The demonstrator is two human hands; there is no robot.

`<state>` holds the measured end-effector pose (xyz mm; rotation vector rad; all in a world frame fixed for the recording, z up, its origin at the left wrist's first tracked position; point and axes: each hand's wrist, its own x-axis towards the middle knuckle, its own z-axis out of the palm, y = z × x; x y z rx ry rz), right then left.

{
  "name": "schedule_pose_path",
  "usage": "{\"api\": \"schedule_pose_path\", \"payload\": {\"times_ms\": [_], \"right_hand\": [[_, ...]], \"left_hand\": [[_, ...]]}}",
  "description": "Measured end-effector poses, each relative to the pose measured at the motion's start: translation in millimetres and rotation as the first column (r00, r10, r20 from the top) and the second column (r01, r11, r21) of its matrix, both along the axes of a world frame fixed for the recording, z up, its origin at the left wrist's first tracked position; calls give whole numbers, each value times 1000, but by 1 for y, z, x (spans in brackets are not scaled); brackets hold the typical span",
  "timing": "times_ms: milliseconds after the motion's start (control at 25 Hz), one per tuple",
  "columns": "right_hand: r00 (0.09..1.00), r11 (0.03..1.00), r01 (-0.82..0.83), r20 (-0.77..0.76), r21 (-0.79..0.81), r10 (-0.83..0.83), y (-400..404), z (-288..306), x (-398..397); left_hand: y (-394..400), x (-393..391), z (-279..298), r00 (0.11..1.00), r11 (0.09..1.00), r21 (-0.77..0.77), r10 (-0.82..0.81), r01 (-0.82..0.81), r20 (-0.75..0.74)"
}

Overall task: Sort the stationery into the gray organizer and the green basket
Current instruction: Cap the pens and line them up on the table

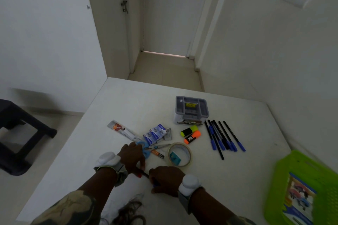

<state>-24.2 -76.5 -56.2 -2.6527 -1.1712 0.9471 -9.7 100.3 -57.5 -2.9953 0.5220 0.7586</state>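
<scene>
Stationery lies spread on a white table (128, 100). The gray organizer (191, 110) stands at the back middle. The green basket (285, 170) sits at the right front with a picture card inside. Several blue-capped pens (222, 136) lie right of a yellow highlighter (188, 130) and an orange highlighter (193, 137). A tape roll (180, 154), blue-handled scissors (148, 149), staple packs (155, 133) and a ruler packet (122, 129) lie in the middle. My left hand (132, 157) and my right hand (167, 179) both grip a thin dark pen (144, 174) with a red end.
A dark stool (20, 133) stands on the floor left of the table. Behind the table a corridor leads to a closed white door (164, 14). A wall runs close along the table's right side. Dark cords (129, 212) hang near the front edge.
</scene>
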Motion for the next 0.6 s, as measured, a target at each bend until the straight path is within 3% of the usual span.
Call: {"api": "schedule_pose_path", "payload": {"times_ms": [200,360,480,600], "right_hand": [[997,996,50,49,73,-54,-9,-1,4],[967,921,211,65,326,-245,-20,11,13],[819,637,469,-32,611,-573,-29,24,34],[528,114,689,-387,716,-756,-43,41,57]], "left_hand": [[0,0,3,1000,999,-23,26,-25,11],[13,16,21,987,955,-250,141,-157,-82],[19,31,34,960,825,-506,279,-252,-22],[12,37,45,918,694,-677,390,-246,67]]}}
